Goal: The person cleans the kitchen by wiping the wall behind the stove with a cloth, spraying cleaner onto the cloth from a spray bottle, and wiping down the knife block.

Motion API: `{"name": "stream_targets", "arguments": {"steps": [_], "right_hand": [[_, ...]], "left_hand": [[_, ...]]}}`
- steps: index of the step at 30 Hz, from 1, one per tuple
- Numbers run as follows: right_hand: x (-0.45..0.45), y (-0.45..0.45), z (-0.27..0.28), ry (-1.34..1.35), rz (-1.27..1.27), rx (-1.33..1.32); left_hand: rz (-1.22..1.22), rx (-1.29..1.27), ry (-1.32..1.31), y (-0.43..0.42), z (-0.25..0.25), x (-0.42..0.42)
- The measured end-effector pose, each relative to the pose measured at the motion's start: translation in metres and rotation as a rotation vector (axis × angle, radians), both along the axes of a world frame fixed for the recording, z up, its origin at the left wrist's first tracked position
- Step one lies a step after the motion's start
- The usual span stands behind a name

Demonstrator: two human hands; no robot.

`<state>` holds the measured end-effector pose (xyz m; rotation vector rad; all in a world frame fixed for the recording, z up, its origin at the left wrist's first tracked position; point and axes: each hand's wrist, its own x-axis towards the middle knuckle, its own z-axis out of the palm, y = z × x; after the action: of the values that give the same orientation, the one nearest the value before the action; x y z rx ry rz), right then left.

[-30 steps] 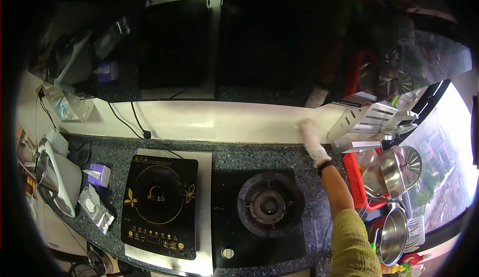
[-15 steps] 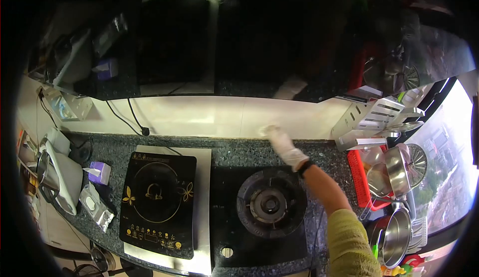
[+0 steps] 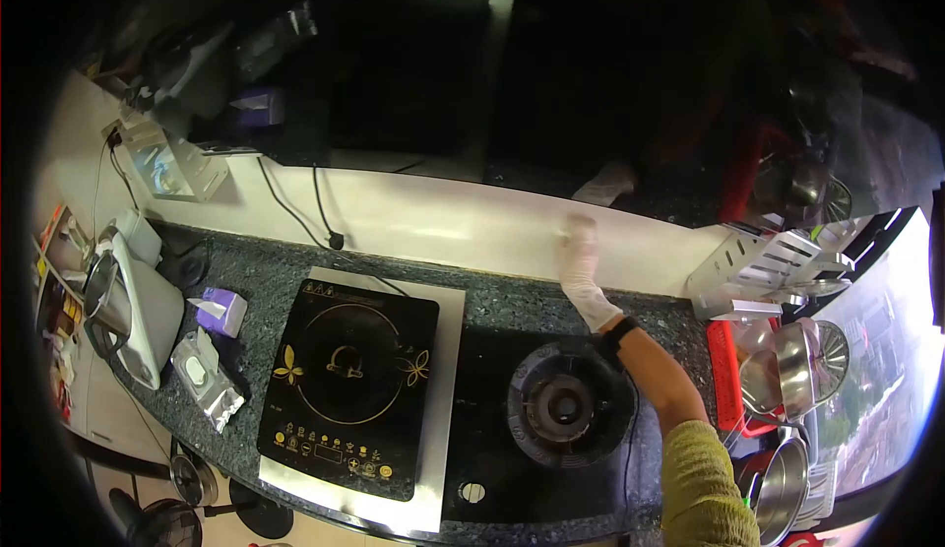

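My right hand [image 3: 583,263], in a thin whitish glove, is raised against the pale backsplash wall [image 3: 443,227] behind the gas burner [image 3: 566,404]. Its fingers look bunched together and are blurred; whatever they hold is too pale to make out against the wall. A black band [image 3: 618,332] circles the wrist, and a yellow-green sleeve [image 3: 704,483] covers the arm above the elbow. The burner sits just below my forearm. Nowhere in view is my left hand.
Left of the burner lies a black induction cooker [image 3: 349,385] on a metal sheet. Farther left are a wipes packet [image 3: 207,380], a purple tissue pack [image 3: 219,311] and a white appliance [image 3: 148,301]. A red rack [image 3: 725,375] with metal pots stands right. Dark glossy cabinets [image 3: 413,74] overhang the wall.
My right hand has moved up the wall, its fingers now pointing upward instead of to the left. The whole view has shifted and tilted slightly.
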<state>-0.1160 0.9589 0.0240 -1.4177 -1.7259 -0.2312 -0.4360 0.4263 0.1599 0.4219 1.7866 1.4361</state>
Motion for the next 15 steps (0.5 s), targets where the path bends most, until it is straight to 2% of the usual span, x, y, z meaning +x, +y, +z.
{"name": "stream_targets", "arguments": {"steps": [2,4,7,10,12,14,15], "right_hand": [[-0.035,-0.005,0.052,-0.477,0.183,0.245],[-0.052,-0.002,0.063,-0.890,0.295,0.494],[-0.031,-0.013,0.029,-1.278,0.417,0.283],[-0.025,-0.009,0.053,-1.345,0.318,-0.065],[-0.039,0.011,0.078,-0.664,0.315,0.135],[-0.056,0.014,0.077,-0.469,0.200,0.345],[-0.074,0.016,0.067,-0.612,0.093,0.482]], "left_hand": [[0.012,0.011,-0.004,-0.003,-0.001,-0.005],[0.018,0.015,-0.016,-0.007,-0.002,-0.012],[0.026,0.012,-0.031,-0.015,-0.004,-0.027],[0.034,0.014,-0.041,-0.023,-0.006,-0.044],[0.038,0.014,-0.049,-0.027,-0.006,-0.052],[0.039,0.010,-0.054,-0.029,-0.007,-0.057],[0.038,0.012,-0.052,-0.029,-0.008,-0.060]]}}
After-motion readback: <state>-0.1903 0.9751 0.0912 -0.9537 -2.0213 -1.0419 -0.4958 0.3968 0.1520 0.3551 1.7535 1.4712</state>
